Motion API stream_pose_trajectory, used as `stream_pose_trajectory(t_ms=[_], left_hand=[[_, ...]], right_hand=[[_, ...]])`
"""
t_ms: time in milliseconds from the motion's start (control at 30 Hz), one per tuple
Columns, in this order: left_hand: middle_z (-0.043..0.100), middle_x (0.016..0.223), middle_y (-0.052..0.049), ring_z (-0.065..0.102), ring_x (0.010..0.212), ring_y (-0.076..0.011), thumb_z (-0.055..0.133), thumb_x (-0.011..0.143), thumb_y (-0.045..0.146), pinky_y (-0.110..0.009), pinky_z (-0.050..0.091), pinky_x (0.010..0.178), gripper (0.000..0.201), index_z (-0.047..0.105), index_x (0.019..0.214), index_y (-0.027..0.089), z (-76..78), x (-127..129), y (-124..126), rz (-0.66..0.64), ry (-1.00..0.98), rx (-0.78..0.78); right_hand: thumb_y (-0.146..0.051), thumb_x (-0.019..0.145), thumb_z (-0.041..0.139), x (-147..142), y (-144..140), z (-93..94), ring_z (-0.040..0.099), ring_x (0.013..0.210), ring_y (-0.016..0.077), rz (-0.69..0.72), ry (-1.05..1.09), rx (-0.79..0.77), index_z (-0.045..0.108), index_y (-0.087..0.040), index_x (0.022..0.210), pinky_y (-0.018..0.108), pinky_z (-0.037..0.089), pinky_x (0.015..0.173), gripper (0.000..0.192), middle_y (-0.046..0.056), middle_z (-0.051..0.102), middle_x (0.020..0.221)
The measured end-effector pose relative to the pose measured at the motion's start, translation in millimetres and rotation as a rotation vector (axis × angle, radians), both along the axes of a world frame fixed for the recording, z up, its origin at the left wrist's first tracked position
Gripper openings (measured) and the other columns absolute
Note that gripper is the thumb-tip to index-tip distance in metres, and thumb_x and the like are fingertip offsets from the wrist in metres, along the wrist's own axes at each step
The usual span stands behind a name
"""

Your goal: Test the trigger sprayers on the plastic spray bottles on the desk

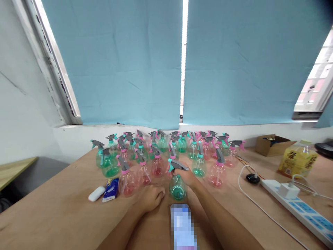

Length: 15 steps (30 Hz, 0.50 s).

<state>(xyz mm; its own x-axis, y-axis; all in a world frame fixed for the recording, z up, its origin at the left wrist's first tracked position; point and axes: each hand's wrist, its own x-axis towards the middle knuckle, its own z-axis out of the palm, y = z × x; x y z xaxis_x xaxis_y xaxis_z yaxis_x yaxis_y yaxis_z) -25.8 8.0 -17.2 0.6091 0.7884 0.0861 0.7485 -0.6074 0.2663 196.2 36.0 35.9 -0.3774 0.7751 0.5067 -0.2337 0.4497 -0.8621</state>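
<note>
My right hand [186, 175] grips a clear green spray bottle [178, 190] at its neck, just below the grey and turquoise trigger head. The bottle stands upright, or nearly so; I cannot tell whether its base touches the table. Beside it on the left, my left hand [152, 197] rests on the table with its fingers curled in, and no object shows in it. A phone [183, 225] with a lit, blurred screen lies between my forearms. Closest beyond my left hand are pink spray bottles [144, 173].
Several rows of pink and green spray bottles [199, 166] fill the table [65, 215] towards the wall. At left lie a white case [96, 193] and a blue packet [110, 190]. Rightward are a power strip [299, 210], cables, a yellow-liquid jug [298, 159] and a cardboard box [272, 146].
</note>
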Motion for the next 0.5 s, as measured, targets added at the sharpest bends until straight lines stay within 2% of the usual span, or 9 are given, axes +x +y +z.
stream_pose_trajectory(t_ms=[133, 367, 500], left_hand=[[0.068, 0.091, -0.002, 0.062, 0.085, -0.0192, 0.043, 0.091, 0.017, -0.027, 0.042, 0.078, 0.021, 0.061, 0.081, 0.023, -0.1, 0.4, -0.4, -0.010, -0.015, 0.048], [0.067, 0.085, -0.001, 0.061, 0.079, -0.0172, 0.043, 0.089, 0.015, -0.025, 0.041, 0.073, 0.020, 0.057, 0.076, 0.022, 1.5, 2.5, -0.7, -0.022, -0.035, 0.073], [0.066, 0.084, -0.001, 0.061, 0.078, -0.0167, 0.043, 0.088, 0.014, -0.025, 0.042, 0.074, 0.020, 0.057, 0.075, 0.022, 2.1, 2.7, -0.8, -0.029, -0.037, 0.067]], right_hand=[[-0.015, 0.059, 0.051, -1.8, 0.0, -0.2, 0.054, 0.060, 0.0158, 0.004, 0.028, -0.037, 0.070, -0.019, 0.075, 0.028, 0.043, 0.062, 0.025, 0.001, 0.064, 0.068], [-0.016, 0.063, 0.050, 0.7, -7.1, 7.5, 0.054, 0.062, 0.0153, -0.058, -0.056, 0.031, 0.074, -0.019, 0.088, 0.027, 0.043, 0.063, 0.034, 0.000, 0.062, 0.067], [-0.016, 0.063, 0.051, 0.0, -6.7, 6.4, 0.055, 0.063, 0.0153, -0.057, -0.053, 0.030, 0.074, -0.019, 0.088, 0.026, 0.044, 0.063, 0.034, 0.000, 0.063, 0.068]])
